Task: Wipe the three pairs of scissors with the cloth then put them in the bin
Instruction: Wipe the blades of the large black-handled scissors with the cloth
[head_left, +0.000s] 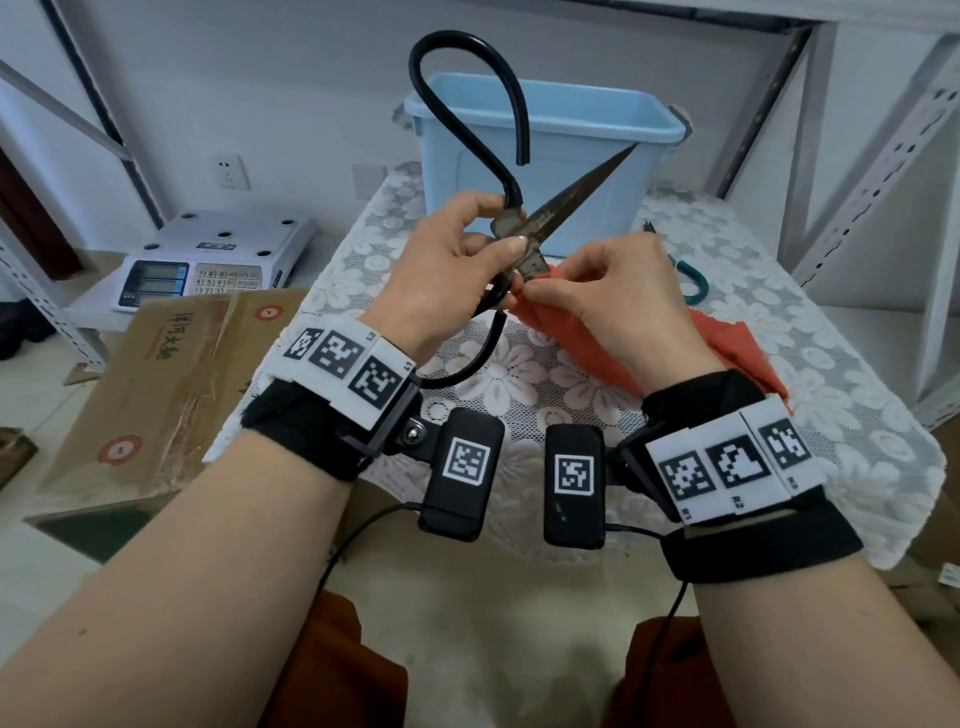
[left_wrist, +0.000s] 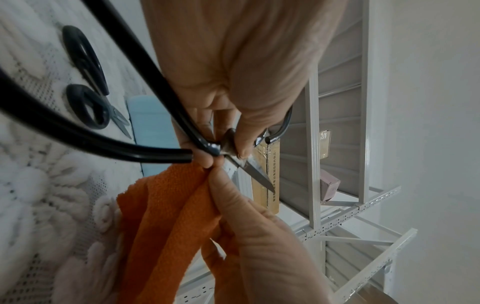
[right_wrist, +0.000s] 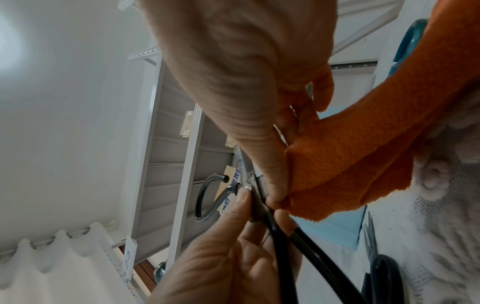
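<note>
The left hand (head_left: 447, 260) grips the big black scissors (head_left: 566, 200) while the right hand's (head_left: 608, 291) fingers pinch the orange cloth (head_left: 582, 348) on them, so wiping is under way; two more pairs lie on the table (head_left: 810, 395) and none looks binned yet.

The big scissors (head_left: 524, 223) have glossy black handles and dull grey, stained blades. The cloth (head_left: 582, 332) is plain orange. At 12 o'clock the bin (head_left: 582, 171) is light blue. The counter (head_left: 519, 374) has a white lace cover with a flower pattern. At 3 o'clock a teal handle (head_left: 693, 278) shows. Small scissors (left_wrist: 88, 82) have black handles.
</note>
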